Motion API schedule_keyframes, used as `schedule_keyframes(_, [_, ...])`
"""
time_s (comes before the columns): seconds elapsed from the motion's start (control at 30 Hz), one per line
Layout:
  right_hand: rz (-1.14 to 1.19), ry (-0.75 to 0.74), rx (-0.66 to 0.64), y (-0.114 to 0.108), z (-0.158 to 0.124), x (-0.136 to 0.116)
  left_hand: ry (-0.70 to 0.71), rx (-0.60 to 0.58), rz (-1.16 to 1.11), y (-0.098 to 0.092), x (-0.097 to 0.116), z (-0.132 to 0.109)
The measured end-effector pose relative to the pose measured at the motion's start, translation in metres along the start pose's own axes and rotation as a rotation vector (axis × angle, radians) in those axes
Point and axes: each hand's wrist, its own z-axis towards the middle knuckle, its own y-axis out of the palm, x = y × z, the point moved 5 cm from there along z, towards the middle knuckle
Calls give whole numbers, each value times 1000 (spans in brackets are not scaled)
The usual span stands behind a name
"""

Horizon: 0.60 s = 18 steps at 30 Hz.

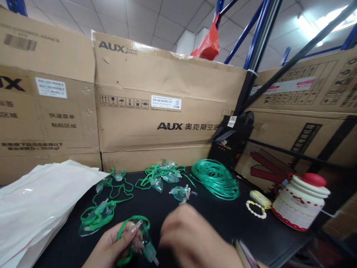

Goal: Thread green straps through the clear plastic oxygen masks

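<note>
My left hand (122, 240), low in the view, is closed on a clear green mask (146, 242) with a green strap looped around it. Right of it, my right hand (189, 234) is blurred, its fingers curled and their tips hidden. Another strapped mask (97, 216) lies on the black table to the left. Farther back are a pile of masks with tangled green straps (164, 175) and a single mask without a visible strap (181, 193). A coil of green tubing (214, 178) rests behind my right hand.
White plastic bags (41, 201) cover the left side. At the right stand a white and red jar (299, 203), a beaded bracelet (256, 209) and a small yellowish case (260, 198). A black bag (231, 143) leans near large cardboard boxes (167, 96) along the back.
</note>
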Motion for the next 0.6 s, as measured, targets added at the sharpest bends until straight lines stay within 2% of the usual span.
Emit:
schedule_keyframes(0.07, [-306,337,221,-87,15,22,15,22,26,0,1,0])
schedule_keyframes(0.1, [-478,498,313,-122,16,32,21,40,36,0,1,0])
schedule_keyframes(0.13, [-629,642,353,-149,13,43,25,54,42,0,1,0])
schedule_keyframes(0.17, [-671,717,375,-166,8,54,27,63,48,0,1,0])
schedule_keyframes(0.23, [-692,807,380,-182,-7,77,33,69,56,1,2,1])
schedule_keyframes(0.37, [-636,836,341,-183,-32,112,36,58,49,3,3,1])
schedule_keyframes(0.5, [-531,840,398,-191,-38,123,53,41,17,5,5,1])
schedule_keyframes(0.6, [-464,862,528,-203,-37,124,55,35,5,5,5,1])
